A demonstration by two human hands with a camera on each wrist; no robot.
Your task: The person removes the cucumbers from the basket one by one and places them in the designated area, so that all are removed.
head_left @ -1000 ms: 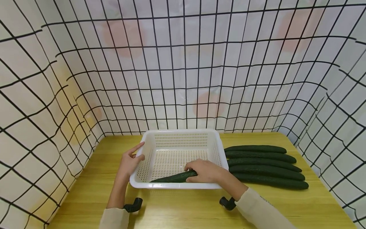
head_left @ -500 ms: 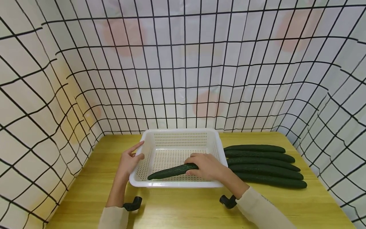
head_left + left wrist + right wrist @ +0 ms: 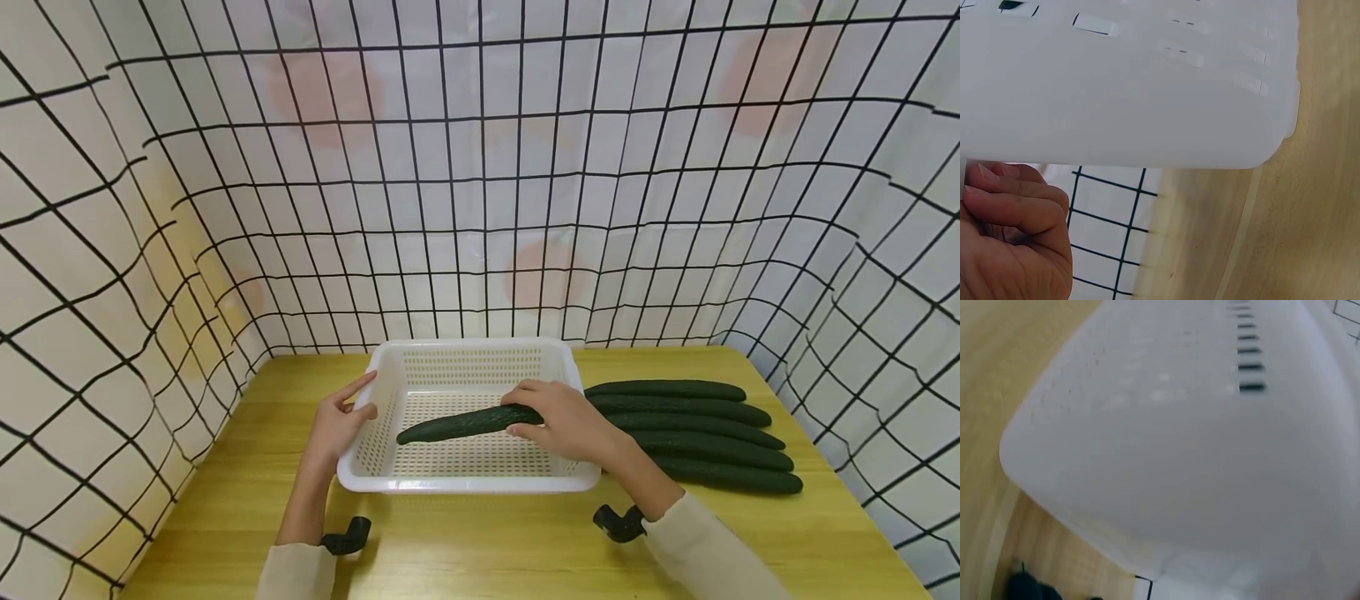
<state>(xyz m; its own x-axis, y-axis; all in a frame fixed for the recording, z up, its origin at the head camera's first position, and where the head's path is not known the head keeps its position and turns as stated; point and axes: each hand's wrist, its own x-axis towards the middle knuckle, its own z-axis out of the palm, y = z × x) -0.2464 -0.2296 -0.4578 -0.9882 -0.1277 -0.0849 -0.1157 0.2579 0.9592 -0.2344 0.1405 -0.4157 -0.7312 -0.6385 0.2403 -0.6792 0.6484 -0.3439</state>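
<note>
A white slotted plastic basket [image 3: 465, 484] stands on the wooden table. With thumb and fingers, my left hand [image 3: 339, 425] pinches the basket's left rim; the left wrist view shows the curled fingers of that hand [image 3: 1016, 231] at the rim. My right hand [image 3: 566, 421] grips one end of a dark green cucumber [image 3: 457, 425], held over the basket's inside and slanting down a little to the left. In the right wrist view the basket wall [image 3: 1166, 462] fills most of the picture, and the right hand is almost wholly out of sight.
Several more cucumbers [image 3: 705, 447] lie side by side on the table [image 3: 465, 550], right of the basket. Behind and at both sides rises a white backdrop with a black grid [image 3: 480, 192]. Black wrist mounts [image 3: 348, 536] sit on both forearms.
My right hand has lifted the cucumber from the basket's near side and moved it away from me and slightly right. My left hand has stayed on the rim.
</note>
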